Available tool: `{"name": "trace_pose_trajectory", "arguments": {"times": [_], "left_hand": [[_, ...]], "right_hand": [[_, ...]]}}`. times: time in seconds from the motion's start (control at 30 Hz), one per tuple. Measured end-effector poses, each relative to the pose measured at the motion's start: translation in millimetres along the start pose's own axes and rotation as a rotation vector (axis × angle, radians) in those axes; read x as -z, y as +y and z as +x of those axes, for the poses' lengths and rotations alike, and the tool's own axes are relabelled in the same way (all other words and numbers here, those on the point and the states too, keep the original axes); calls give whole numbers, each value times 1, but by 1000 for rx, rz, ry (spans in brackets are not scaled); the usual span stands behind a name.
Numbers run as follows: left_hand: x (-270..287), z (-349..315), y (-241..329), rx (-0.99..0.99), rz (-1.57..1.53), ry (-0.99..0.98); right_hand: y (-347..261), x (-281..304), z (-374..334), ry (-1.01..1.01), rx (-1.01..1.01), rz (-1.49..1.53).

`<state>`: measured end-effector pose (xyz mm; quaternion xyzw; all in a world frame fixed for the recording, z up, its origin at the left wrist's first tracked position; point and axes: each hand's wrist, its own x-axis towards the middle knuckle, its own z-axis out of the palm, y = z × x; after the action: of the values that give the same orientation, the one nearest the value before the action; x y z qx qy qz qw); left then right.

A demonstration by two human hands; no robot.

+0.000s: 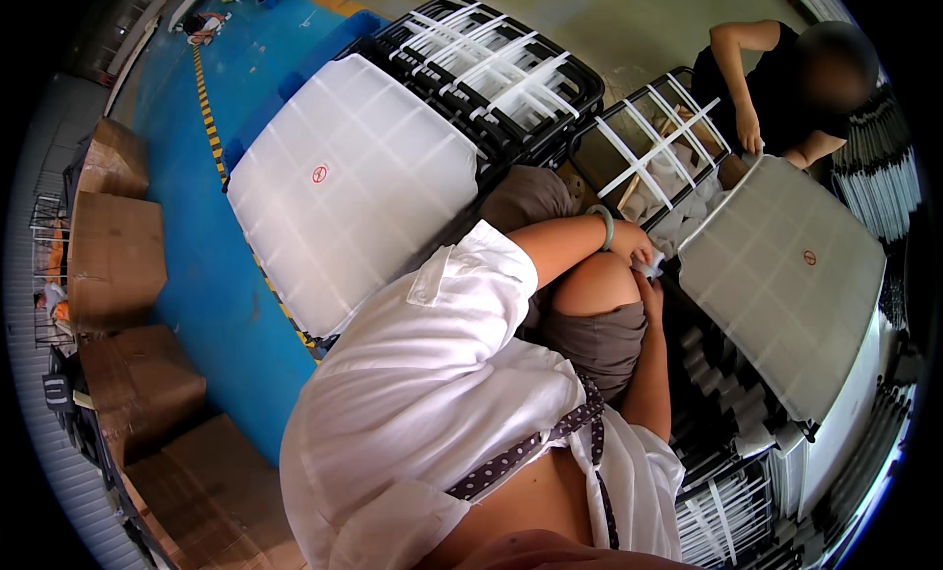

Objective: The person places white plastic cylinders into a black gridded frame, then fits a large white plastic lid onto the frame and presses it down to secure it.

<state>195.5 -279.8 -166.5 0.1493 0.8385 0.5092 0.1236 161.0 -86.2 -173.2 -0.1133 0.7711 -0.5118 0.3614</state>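
Note:
My left hand [631, 242], with a pale green bangle [605, 226] on its wrist, and my right hand [651, 297] meet beyond my bent knee. Between them the fingers pinch a small whitish, translucent piece [648, 267], too small to name. It lies by the near corner of a black-framed panel [786, 285] covered in translucent white sheet with a small red round mark. Just past my hands, crumpled white wrapping [673, 201] sits under a black frame with crossed white straps [653, 142].
Left of me leans a similar sheet-covered panel [354, 187], beside a stack of strapped black frames [491, 64]. A co-worker [756, 98] in black bends over the right panel's far edge. Brown cartons [118, 260] line the blue floor [211, 285] at far left.

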Motion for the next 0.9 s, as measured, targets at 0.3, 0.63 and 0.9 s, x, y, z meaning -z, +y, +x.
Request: {"name": "trace_pose_trajectory", "arguments": {"times": [0.3, 0.63, 0.9], "left_hand": [[-3, 13, 4, -74, -46, 27], [6, 38, -1, 87, 102, 634], [0, 45, 20, 172, 603, 113]], "right_hand": [[121, 31, 66, 265, -93, 32], [121, 18, 61, 188, -320, 982], [51, 17, 31, 240, -377, 967]]}}
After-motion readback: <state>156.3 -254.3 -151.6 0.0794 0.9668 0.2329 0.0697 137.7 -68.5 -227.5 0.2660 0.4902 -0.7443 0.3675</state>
